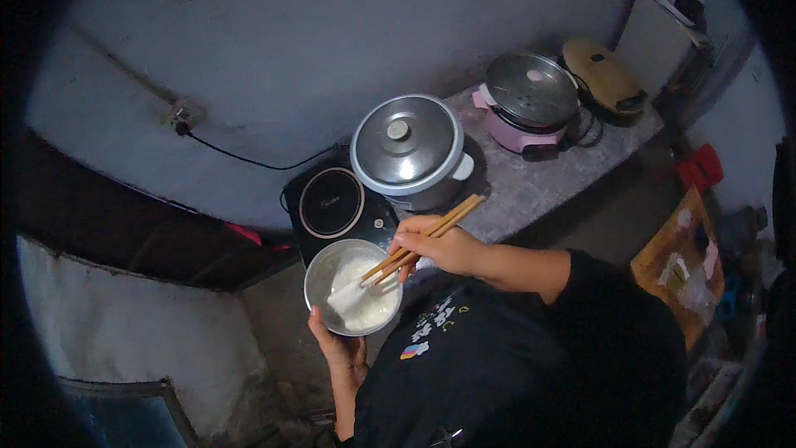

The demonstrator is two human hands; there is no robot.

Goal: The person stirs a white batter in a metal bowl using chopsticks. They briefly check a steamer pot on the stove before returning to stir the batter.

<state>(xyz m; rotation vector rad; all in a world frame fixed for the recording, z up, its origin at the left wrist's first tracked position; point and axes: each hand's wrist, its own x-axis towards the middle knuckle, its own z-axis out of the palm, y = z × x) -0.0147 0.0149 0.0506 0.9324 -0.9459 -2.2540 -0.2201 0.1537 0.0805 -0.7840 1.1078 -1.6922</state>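
Gripped at its near left side, a round metal bowl rests in my left hand, the thumb up at the rim. Inside is a white, moist-looking mass; whether it is flour, batter or something else I cannot tell. My right hand holds a pair of wooden chopsticks, their lower tips down in the bowl at the white stuff. The bowl is held in front of my body, at the near edge of a black induction cooker.
A lidded rice cooker stands beside the induction cooker on the counter. Further right are a pink electric pot with a glass lid and a yellowish hinged appliance. A black power cord runs to a wall socket.
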